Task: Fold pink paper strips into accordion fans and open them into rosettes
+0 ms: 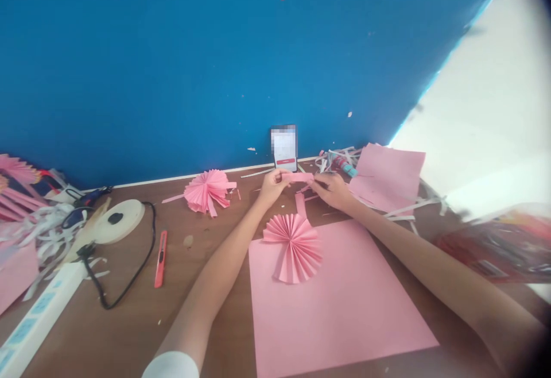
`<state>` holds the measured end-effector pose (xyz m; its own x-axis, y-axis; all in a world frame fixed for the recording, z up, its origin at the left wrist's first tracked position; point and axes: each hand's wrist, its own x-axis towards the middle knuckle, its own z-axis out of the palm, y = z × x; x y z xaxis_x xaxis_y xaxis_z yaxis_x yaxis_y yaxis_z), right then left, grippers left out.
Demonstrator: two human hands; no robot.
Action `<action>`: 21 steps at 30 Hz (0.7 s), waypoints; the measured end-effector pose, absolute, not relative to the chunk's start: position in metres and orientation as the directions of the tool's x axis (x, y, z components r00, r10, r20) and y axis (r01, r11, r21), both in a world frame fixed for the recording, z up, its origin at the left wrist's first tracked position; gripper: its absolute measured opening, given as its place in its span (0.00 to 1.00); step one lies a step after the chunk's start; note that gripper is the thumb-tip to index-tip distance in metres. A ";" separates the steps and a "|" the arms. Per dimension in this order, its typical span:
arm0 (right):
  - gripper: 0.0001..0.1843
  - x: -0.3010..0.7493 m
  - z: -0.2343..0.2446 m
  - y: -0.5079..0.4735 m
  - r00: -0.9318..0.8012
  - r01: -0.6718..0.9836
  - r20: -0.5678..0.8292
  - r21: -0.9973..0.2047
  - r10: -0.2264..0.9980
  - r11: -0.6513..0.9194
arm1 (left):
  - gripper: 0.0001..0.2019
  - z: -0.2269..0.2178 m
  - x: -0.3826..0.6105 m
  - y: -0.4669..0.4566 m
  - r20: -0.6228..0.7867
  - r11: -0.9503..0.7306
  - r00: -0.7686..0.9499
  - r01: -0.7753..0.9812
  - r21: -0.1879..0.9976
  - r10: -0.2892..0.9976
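Stretched level between my two hands is a narrow pink paper strip (298,177). My left hand (274,185) pinches its left end, and my right hand (330,188) grips the right end. Closer to me, a pleated pink paper fan (297,249) lies on a large pink sheet (344,303). Another pink strip (300,205) stands out just above the fan. Left of my hands sits a second pleated paper fan (206,191) with strips sticking out of it.
A phone (284,148) leans on the blue wall. Pink sheets (387,174) and paper scraps lie at right. A red box cutter (160,258), a white tape roll (118,221), a black cable (148,257) and a power strip (43,312) are at left. A plastic bag (499,246) is far right.
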<state>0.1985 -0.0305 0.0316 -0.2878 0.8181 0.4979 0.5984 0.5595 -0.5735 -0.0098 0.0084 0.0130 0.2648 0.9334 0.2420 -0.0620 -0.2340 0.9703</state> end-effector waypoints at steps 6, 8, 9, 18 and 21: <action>0.12 0.215 0.040 -0.017 0.057 0.844 0.560 -0.470 0.827 0.260 | 0.10 0.012 -0.014 0.014 0.189 -0.184 0.099 -0.054 0.981 0.977; 0.13 0.220 0.042 -0.014 0.075 0.911 0.525 -0.382 0.848 0.156 | 0.09 0.013 -0.018 0.014 0.208 -0.208 0.082 -0.001 0.978 0.975; 0.15 0.221 0.042 -0.013 0.066 0.936 0.491 -0.333 0.869 0.116 | 0.09 0.015 -0.021 0.014 0.229 -0.232 0.094 0.027 0.972 0.969; 0.19 0.217 0.034 -0.017 -0.037 0.986 0.226 -0.147 0.973 0.071 | 0.10 0.030 -0.045 0.010 0.228 -0.351 0.358 0.331 0.876 0.906; 0.20 0.215 0.036 -0.020 -0.074 0.984 0.276 -0.135 0.958 0.115 | 0.11 0.031 -0.043 0.010 0.249 -0.460 0.434 0.491 0.740 0.866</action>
<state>0.2146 -0.0197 0.0364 -0.0743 0.9584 0.2756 0.9841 0.1152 -0.1351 -0.0433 0.0099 0.0310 0.4342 0.8656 0.2495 0.4914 -0.4597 0.7397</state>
